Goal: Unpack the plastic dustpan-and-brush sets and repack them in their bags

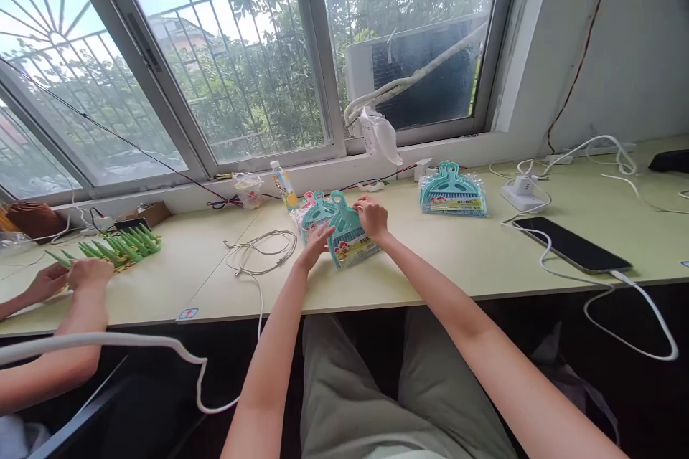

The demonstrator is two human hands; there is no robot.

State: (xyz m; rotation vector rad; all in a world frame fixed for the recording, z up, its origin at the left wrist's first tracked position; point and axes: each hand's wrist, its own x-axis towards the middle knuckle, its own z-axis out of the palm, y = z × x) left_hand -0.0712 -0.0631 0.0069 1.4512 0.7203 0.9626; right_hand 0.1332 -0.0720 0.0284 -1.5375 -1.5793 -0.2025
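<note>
Between my two hands, a small teal dustpan and brush set [348,229] in a clear wrapper stands tilted on the table. My left hand [316,247] is closed on its lower left edge. At its upper right side my right hand [372,219] pinches the set or its wrapper, with the fingertips partly hidden. Just behind and to the left are more wrapped sets, a teal one [316,209] and a pink one partly covered by it. Farther right on the table lies another wrapped teal set [453,191], apart from my hands.
A coiled white cable [263,251] lies left of my hands. A drink bottle [283,185] and a plastic cup [248,192] stand by the window. To the right are a phone [575,244] and a power strip [522,195]. A co-worker's hands [89,274] handle green pointed items [126,247].
</note>
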